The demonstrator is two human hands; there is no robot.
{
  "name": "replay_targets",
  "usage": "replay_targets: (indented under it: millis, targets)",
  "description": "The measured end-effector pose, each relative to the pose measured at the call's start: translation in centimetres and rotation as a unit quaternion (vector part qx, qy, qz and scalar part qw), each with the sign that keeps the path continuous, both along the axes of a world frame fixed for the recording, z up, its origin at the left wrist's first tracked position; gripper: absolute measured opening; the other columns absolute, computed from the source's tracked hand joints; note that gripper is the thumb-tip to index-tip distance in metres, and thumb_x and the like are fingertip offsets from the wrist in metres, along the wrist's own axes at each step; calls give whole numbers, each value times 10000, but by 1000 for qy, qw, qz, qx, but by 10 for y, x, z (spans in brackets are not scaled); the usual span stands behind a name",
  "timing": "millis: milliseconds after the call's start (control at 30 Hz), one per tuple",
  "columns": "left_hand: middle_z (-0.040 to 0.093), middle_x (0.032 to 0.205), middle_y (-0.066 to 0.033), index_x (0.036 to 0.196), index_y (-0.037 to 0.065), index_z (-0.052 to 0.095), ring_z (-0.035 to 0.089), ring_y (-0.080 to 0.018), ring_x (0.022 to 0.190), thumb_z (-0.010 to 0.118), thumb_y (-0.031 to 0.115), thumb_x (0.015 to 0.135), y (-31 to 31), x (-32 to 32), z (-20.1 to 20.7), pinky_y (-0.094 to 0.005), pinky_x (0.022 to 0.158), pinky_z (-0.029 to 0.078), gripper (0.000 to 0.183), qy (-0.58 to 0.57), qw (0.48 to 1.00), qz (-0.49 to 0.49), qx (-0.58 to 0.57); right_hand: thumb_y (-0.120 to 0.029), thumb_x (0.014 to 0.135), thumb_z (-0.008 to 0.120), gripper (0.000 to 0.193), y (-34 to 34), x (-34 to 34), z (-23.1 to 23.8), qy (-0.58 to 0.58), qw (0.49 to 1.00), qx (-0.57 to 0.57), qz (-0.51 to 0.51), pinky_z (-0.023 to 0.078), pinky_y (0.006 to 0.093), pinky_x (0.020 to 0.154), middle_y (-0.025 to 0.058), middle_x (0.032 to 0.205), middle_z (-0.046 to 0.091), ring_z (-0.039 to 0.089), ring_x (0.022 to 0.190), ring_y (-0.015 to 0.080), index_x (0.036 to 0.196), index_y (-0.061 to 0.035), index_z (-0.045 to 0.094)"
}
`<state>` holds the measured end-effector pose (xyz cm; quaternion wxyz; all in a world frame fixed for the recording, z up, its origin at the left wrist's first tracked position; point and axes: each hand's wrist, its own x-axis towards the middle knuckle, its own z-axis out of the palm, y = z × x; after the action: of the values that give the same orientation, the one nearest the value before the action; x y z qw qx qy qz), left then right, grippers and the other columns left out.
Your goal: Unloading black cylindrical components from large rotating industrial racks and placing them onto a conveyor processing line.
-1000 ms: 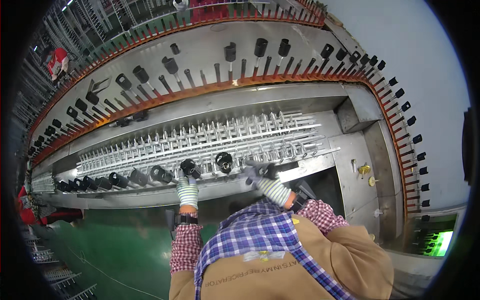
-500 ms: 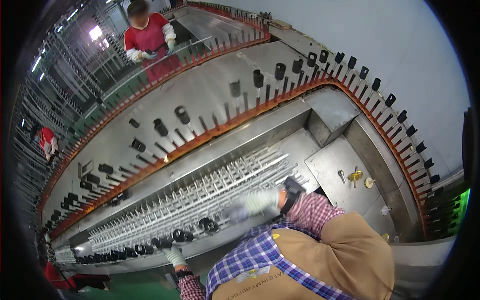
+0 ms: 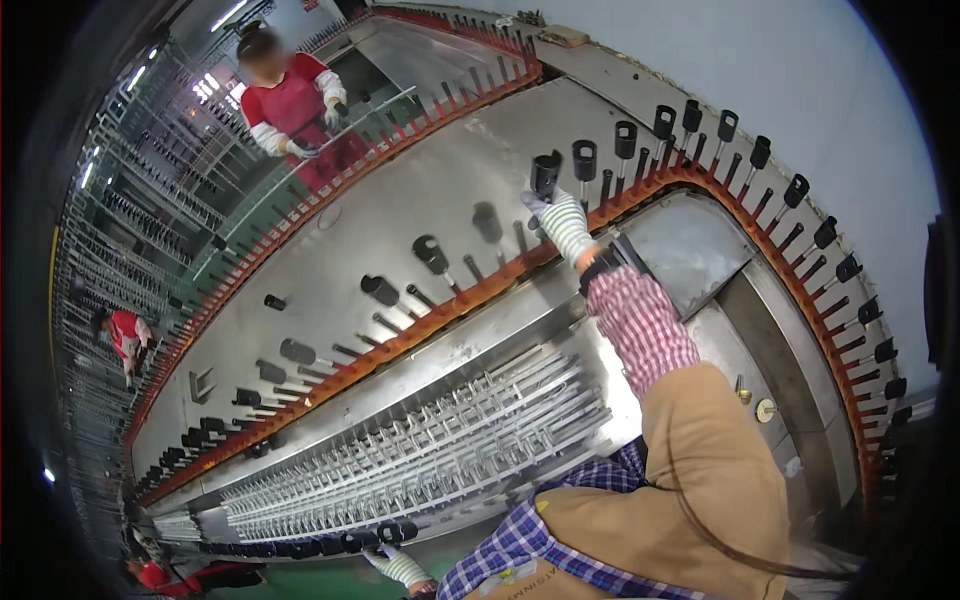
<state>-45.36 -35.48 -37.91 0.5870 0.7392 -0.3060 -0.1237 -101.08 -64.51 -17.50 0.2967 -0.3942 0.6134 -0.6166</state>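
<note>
My right hand, in a striped work glove, is stretched out to the conveyor rail. Its fingers are closed round the lower part of a black open-ended cylindrical part that stands upright above the rail. My left hand, gloved the same way, is low near the front edge of the metal trough. Its fingers are apart beside a black cylindrical part at the right end of a row of similar parts; whether they touch it I cannot tell. Metal hanging racks with many small prongs lie in the trough behind that row.
An orange conveyor rail with upright pegs curves round the trough, several pegs carrying black parts. Brass-coloured fittings lie on the metal surface at right. Across the bench a person in red handles a rod; more people are at far left.
My right hand has gone from above the racks up and away to the rail, where it grips a black part. My left hand has shifted slightly right and down. The view has turned a little.
</note>
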Motion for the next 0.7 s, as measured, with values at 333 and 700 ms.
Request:
replay_targets:
  millis: [333, 700]
  targets:
    - [507, 866, -83, 1007, 138, 493, 464, -201, 654, 468, 322, 772, -32, 31, -60, -357, 580, 380, 300, 318, 938, -109, -81, -332, 787, 559, 253, 19, -225, -55, -148, 928, -110, -323, 371, 238, 338, 18, 569, 536, 484, 399, 108, 790, -79, 566]
    - [539, 901, -96, 1036, 139, 494, 489, -192, 618, 389, 283, 806, -22, 52, -60, -298, 506, 405, 291, 372, 925, -69, -42, -296, 804, 548, 261, 21, -188, -39, 183, 946, -60, -259, 414, 243, 591, 7, 695, 574, 520, 628, 105, 810, -38, 588]
